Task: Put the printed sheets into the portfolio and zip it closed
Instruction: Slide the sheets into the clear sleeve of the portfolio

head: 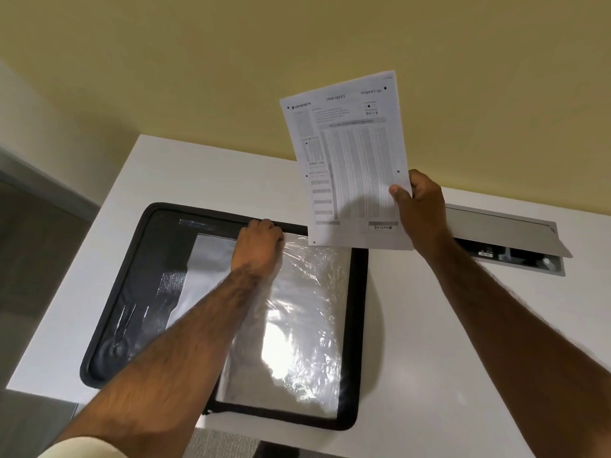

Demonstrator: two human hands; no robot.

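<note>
At the portfolio's (361, 325) far edge, our left hand (261, 246) curls round the clear sleeve's (307, 309) top. Just past the far right corner, our right hand (421, 209) pinches the printed sheets (350, 153) upright.

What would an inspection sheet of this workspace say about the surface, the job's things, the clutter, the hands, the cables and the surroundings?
Surface: flat white table; the portfolio lies on it.
Job's things: black zip-edged fabric portfolio lies open and flat. Its crinkled clear plastic sleeve faces up. The printed white paper sheets are held upright above its far edge, not yet inside.
Clutter: nothing seen.
Hands: left hand has its fingers curled over the sleeve's far edge. Right hand pinches the sheets near their lower right corner.
Cables: nothing seen.
Surroundings: grey metal hatch in the table, lid raised; yellow wall behind.
</note>
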